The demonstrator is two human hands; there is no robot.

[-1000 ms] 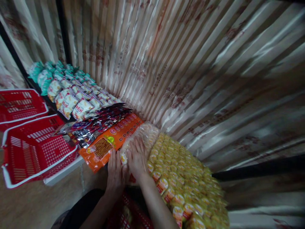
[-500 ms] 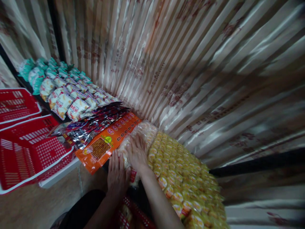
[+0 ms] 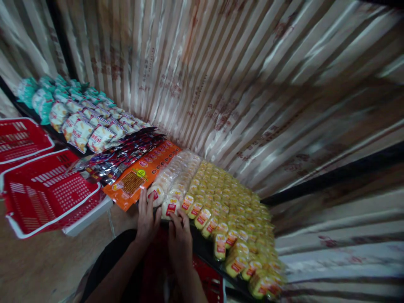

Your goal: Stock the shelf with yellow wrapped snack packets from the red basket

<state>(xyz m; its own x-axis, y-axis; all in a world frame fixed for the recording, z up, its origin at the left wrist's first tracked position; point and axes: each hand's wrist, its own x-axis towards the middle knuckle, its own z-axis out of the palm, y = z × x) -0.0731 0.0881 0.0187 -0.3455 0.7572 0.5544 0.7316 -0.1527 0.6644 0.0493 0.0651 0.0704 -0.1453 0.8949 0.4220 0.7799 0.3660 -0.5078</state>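
Two long rows of pale, round packs (image 3: 178, 170) are sealed in clear, glossy film and lined up one behind another. At the near end, the left front pack (image 3: 157, 193) and the right front pack (image 3: 172, 203) are turned face outward, each marked with a red label and a touch of yellow above it.

Beyond both grips the room is closed off by a pleated, pale curtain (image 3: 189, 75), on which dark reddish print is scattered. Tan floor (image 3: 34, 269) is seen below and left of the left grip. The goods are carried by a black shelf (image 3: 203, 246), its bare edge exposed right of the right grip. Well to the left of the left grip, red baskets (image 3: 50, 193) with white rims are placed. Many yellow packs (image 3: 224, 198) are crowded right of the right grip; left of the left grip, an orange packet (image 3: 158, 162) is laid flat.

The left front pack is touched by the fingers of the left grip (image 3: 147, 216), held loosely spread. The right front pack lies directly ahead of the right grip (image 3: 180, 237), whose bent fingertips are set at its lower edge; whether it is gripped cannot be told.
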